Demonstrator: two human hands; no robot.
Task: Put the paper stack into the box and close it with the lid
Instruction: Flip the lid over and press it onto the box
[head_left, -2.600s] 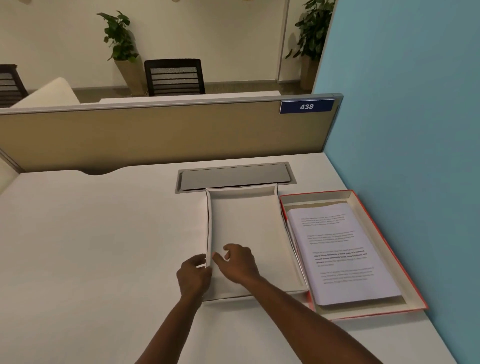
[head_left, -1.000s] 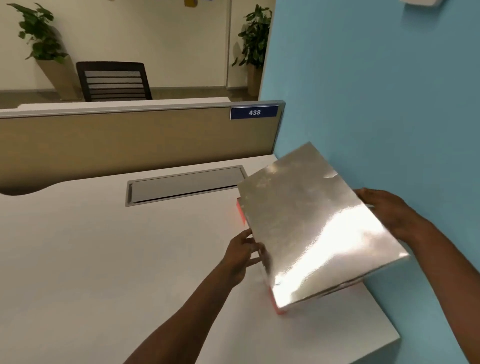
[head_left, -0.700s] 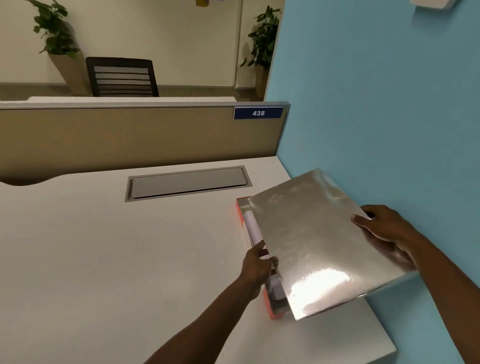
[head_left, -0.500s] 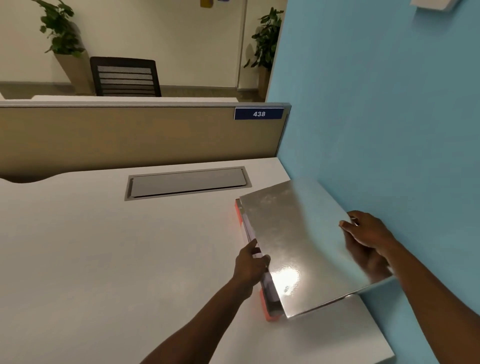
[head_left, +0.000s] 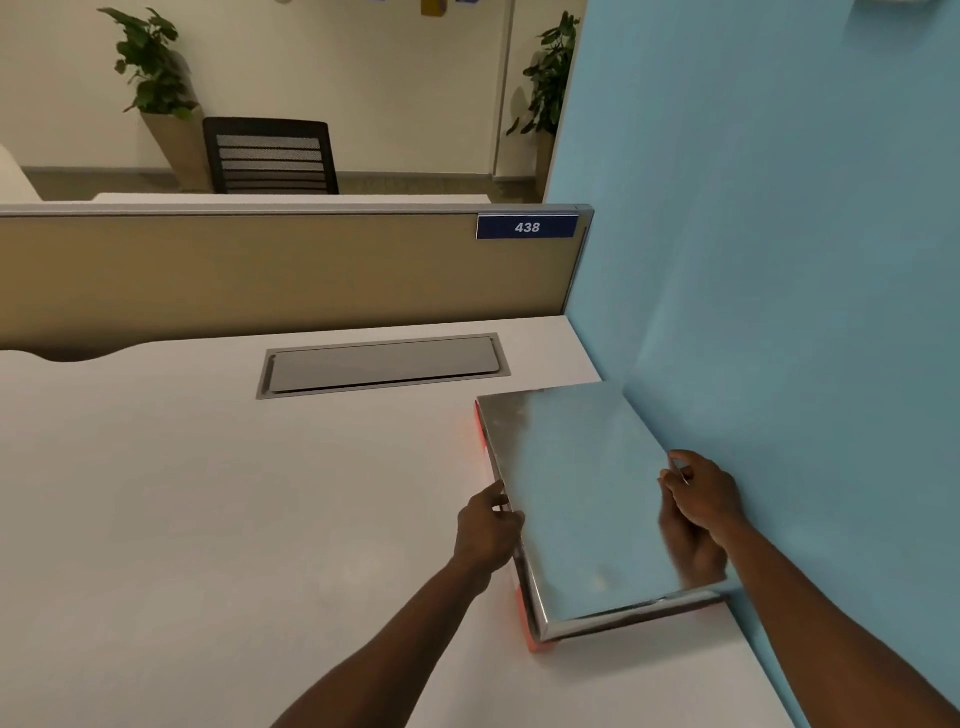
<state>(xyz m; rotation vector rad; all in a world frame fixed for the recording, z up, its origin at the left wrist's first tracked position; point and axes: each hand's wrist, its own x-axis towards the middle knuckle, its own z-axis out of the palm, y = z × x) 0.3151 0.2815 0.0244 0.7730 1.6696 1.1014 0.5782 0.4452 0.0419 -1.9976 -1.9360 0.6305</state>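
Note:
A shiny silver lid (head_left: 582, 488) lies over the red box (head_left: 525, 621) at the desk's right side, against the blue wall. Only slivers of the box's red side show along the lid's left edge and front left corner. My left hand (head_left: 488, 530) grips the lid's left edge. My right hand (head_left: 698, 493) holds the lid's right edge beside the wall, and it is mirrored in the lid's surface. The lid's front edge sits slightly raised over the box. The paper stack is hidden under the lid.
The white desk (head_left: 208, 519) has a grey cable hatch (head_left: 382, 364) at the back. A beige partition (head_left: 260, 270) labelled 438 bounds the far edge. The blue wall (head_left: 779, 260) stands right beside the box. A chair (head_left: 270, 156) and plants are beyond.
The lid was lifted from the desk beside the box, turned over, carried right over the box and lowered from a tilt to nearly flat on it. Both hands stayed on its edges.

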